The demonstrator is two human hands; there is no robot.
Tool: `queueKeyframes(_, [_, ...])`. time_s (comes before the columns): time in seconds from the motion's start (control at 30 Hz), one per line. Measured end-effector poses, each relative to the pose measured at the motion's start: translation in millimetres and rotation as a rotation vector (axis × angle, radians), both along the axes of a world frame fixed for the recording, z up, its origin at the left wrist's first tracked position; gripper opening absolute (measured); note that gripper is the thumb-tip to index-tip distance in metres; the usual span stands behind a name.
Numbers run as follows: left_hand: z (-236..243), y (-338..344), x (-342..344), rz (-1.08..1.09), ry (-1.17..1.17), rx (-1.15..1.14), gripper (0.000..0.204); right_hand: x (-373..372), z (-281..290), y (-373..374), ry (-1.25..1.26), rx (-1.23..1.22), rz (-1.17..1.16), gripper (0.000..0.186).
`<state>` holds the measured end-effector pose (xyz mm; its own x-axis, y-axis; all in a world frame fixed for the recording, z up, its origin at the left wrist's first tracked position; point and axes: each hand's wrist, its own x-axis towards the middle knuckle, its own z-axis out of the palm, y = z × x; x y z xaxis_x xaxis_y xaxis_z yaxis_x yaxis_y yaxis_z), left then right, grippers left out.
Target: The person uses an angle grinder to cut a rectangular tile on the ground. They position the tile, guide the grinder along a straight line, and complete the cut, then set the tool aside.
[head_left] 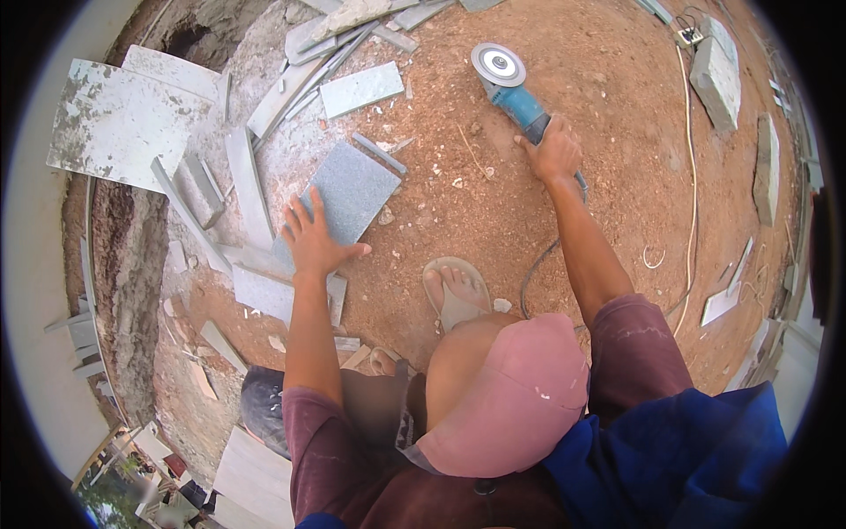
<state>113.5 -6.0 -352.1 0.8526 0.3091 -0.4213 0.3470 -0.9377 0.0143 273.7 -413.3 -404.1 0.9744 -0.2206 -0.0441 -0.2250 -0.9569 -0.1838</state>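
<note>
My left hand [313,240] is spread with its fingers over the lower left edge of a grey stone tile [357,189], which lies on the ground. A thin grey strip [379,152] sits just beyond the tile's far edge. Off to the right, my right hand [557,150] is wrapped round the rear body of a blue angle grinder [522,108]. Its round cutting disc [499,63] faces up at the far end, apart from the tile. A dark cable [539,264] trails from the grinder toward my right leg.
Several stone offcuts and strips [250,185] are heaped at the left, beside a large stained slab [132,119]. A pale slab piece [361,89] lies beyond the tile. A white cord [690,176] runs down the right, near concrete blocks [716,75]. My sandalled foot [456,286] stands between my arms.
</note>
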Motion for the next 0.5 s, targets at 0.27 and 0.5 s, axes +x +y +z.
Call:
queueKeyframes(0.27, [-14.7,-3.6,17.1,-0.09,-0.055,0.021,0.172,-4.9,-3.4,-0.6,0.001,-0.096,0.149,0.075])
queueKeyframes(0.5, [-14.1,-2.7,19.6,-0.101,-0.087,-0.016,0.159,-2.1,7.9,5.4,0.139,-0.027,0.156,0.074])
